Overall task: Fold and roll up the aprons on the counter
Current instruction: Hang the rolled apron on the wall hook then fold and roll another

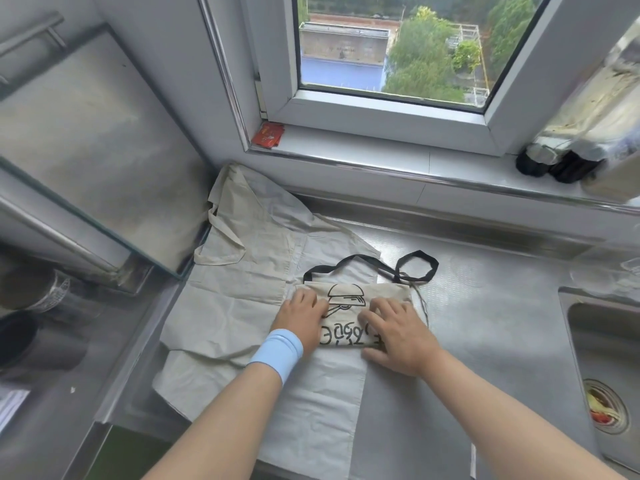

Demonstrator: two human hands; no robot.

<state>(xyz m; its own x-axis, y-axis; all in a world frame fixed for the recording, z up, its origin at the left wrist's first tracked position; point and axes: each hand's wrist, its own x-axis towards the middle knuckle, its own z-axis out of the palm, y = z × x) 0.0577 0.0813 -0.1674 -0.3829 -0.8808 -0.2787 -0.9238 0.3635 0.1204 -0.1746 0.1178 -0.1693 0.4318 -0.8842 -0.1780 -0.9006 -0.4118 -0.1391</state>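
Note:
A folded beige apron (349,318) with a black printed drawing and black straps (415,268) lies on the steel counter (485,323). It rests on top of a larger plain beige apron (249,271) that is spread out flat with its own beige straps at the far left. My left hand (301,318), with a light blue wristband, presses the left side of the folded apron. My right hand (398,334) presses its right side, fingers curled over the near edge. Both hands lie flat on the cloth.
A sink (609,375) with food scraps in its drain sits at the right. A window sill (381,157) runs along the back, with a red packet (268,135) at its left and dark bottles (554,164) at its right. A steel cabinet (86,150) stands on the left.

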